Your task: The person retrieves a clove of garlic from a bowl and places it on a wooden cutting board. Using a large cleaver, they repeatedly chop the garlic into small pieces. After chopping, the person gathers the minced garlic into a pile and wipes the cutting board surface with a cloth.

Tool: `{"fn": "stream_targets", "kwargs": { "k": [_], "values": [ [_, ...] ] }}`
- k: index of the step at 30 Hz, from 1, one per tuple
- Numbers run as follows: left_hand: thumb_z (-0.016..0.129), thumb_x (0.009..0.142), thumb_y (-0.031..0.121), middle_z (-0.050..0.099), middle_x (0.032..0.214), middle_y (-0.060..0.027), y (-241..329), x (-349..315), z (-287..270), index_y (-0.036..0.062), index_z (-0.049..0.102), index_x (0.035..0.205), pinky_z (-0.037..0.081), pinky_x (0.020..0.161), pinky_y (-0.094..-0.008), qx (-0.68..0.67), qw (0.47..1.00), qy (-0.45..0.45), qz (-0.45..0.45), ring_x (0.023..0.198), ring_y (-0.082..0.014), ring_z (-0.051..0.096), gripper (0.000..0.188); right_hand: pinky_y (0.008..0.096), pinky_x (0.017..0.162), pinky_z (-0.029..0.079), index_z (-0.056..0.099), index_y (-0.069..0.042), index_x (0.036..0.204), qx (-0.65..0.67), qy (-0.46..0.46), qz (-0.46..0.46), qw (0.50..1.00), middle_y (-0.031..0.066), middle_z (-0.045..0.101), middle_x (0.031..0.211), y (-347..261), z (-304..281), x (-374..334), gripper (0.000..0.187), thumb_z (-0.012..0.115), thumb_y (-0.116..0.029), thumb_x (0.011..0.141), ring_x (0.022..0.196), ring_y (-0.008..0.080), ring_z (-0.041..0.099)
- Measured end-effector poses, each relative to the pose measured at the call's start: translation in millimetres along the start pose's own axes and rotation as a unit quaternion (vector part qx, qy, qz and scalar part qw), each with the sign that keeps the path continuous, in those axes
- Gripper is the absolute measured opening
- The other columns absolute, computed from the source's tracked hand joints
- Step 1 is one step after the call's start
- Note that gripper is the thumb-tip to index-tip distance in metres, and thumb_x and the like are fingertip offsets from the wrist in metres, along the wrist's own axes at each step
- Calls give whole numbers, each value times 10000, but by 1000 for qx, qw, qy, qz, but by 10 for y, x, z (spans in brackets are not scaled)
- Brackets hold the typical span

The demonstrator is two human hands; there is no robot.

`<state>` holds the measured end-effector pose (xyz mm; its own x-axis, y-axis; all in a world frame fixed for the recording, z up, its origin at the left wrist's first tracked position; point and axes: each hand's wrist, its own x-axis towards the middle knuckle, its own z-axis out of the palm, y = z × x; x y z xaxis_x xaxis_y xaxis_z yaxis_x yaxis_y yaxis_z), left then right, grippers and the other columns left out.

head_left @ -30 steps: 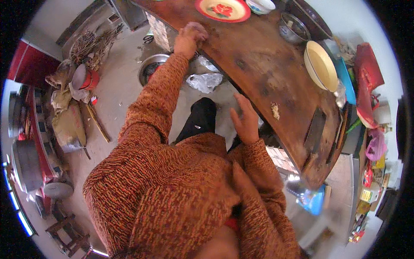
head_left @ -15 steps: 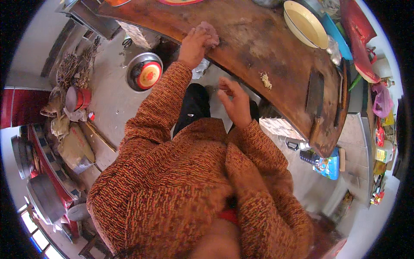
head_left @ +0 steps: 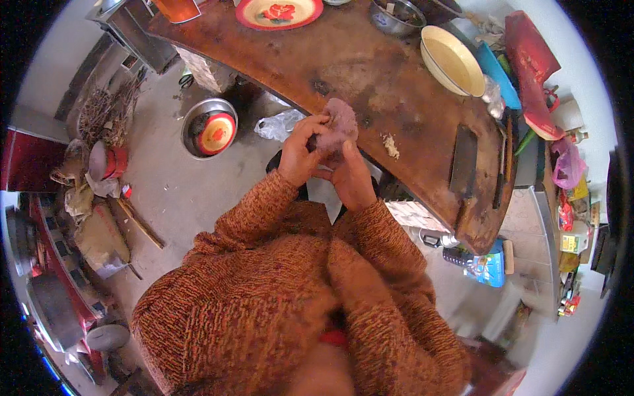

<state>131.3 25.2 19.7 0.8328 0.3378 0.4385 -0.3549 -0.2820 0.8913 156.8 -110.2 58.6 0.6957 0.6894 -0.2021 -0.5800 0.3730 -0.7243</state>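
A crumpled pinkish-purple cloth is held up between my two hands, close to the near edge of the brown wooden tabletop. My left hand grips its left side, with the fingers curled into it. From the right, my right hand holds its lower part, thumb raised along the cloth. The right fingers are partly hidden behind the cloth and the palm. On the tabletop, right of the cloth, lies a small pale clump of scraps.
A floral red-rimmed plate, a metal bowl and a cream basin stand along the table's far side. A dark cleaver-like blade lies at the right. On the floor are a metal basin and a clear plastic bag.
My left hand has brought the cloth off the tabletop, back toward me and to the right. My right hand, previously without anything in it, now holds the cloth too. The view has shifted slightly.
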Motion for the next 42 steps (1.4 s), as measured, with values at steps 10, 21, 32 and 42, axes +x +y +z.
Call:
{"fn": "stream_targets", "kwargs": {
  "k": [10, 21, 32, 42],
  "values": [
    [732, 630, 4, 567, 1015, -108, 367, 65, -153, 78, 429, 692, 407, 907, -394, 68, 987, -10, 142, 1082, -330, 504, 317, 339, 893, 448, 413, -67, 1279, -43, 41, -61, 996, 62, 521, 1176, -51, 227, 159, 365, 468, -212, 948, 1060, 172, 527],
    [766, 661, 146, 479, 1231, -164, 1088, 441, -794, 65, 519, 930, 347, 978, -379, 35, 978, 107, 175, 1140, -282, 467, 373, 395, 1042, 318, 314, -41, 1391, -299, 139, -271, 904, 195, 313, 1412, -798, 252, 923, 660, 623, -269, 854, 1290, 312, 333],
    [509, 872, 479, 491, 1228, -248, 1945, 850, -1262, 87, 508, 1157, 367, 987, -521, 53, 793, 359, 489, 1181, -398, 449, 484, 519, 1075, 198, 349, -48, 1356, -842, 83, -276, 456, 206, 283, 1426, 101, -230, 897, 760, 699, -292, 727, 1355, 367, 207],
    [469, 870, 444, 491, 1228, -233, 2250, 862, -1309, 101, 519, 1153, 371, 979, -515, 22, 760, 327, 561, 1176, -389, 446, 448, 517, 1074, 184, 334, -66, 1369, -859, 93, -263, 429, 180, 279, 1432, 71, -463, 943, 731, 654, -314, 760, 1359, 330, 206]
  ]
}}
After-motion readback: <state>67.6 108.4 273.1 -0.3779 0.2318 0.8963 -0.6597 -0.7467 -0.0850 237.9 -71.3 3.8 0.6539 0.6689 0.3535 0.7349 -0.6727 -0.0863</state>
